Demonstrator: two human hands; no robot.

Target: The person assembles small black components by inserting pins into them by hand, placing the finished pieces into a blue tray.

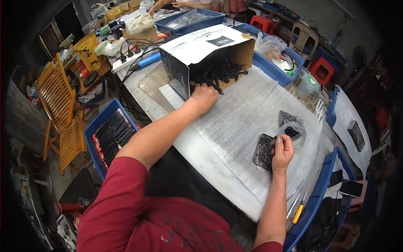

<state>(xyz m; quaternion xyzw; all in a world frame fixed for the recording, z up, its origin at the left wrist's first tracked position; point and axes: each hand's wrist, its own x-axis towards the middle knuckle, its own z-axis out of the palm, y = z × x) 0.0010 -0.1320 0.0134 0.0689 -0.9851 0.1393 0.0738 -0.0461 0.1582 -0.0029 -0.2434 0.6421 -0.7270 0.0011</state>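
Note:
My left hand is at the mouth of a cardboard box lying on its side, its fingers curled in beside a heap of slim black pieces. The fingertips are hidden, so what they grip does not show. Over the right edge of a small black tray full of tiny dark parts, my right hand is closed in a pinch. Anything between its thumb and finger is too small to name. Just beyond it sits a clear plastic bag with black parts inside.
White foam sheet covers much of the table. A yellow-handled screwdriver lies near the right edge, beside a blue bin. Left of the table, another blue bin holds black rods. A blue tool and cables lie left of the box.

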